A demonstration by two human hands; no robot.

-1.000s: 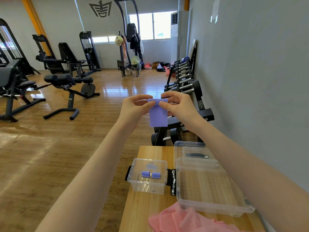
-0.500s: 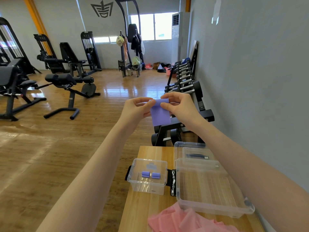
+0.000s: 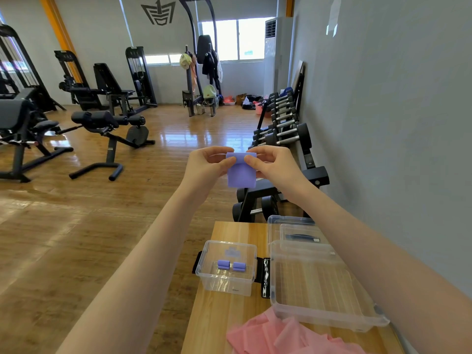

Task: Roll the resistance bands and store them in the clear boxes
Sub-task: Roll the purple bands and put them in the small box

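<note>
Hands: left hand point(image 3: 208, 164) and right hand point(image 3: 274, 166) are pinching one purple band point(image 3: 241, 172) with curled fingers, midair above the table point(image 3: 229, 233).
Small clear box point(image 3: 226, 268): holding two rolled purple bands point(image 3: 231, 265).
Large clear box point(image 3: 319, 287): sitting beside it.
Pink bands point(image 3: 281, 335): lying heaped at the near edge.

This is a gym — a long hall with a glossy wooden floor point(image 3: 76, 226) and grey walls. Black weight machines point(image 3: 138, 75) and padded benches point(image 3: 107, 118) stand on the left and at the far end, and a rack of dumbbells point(image 3: 283, 121) runs along the right wall. A dark emblem point(image 3: 158, 12) is painted high on the far wall beside bright windows point(image 3: 237, 39) — jackets and bags hang from a tall stand point(image 3: 204, 60) below them.
</note>
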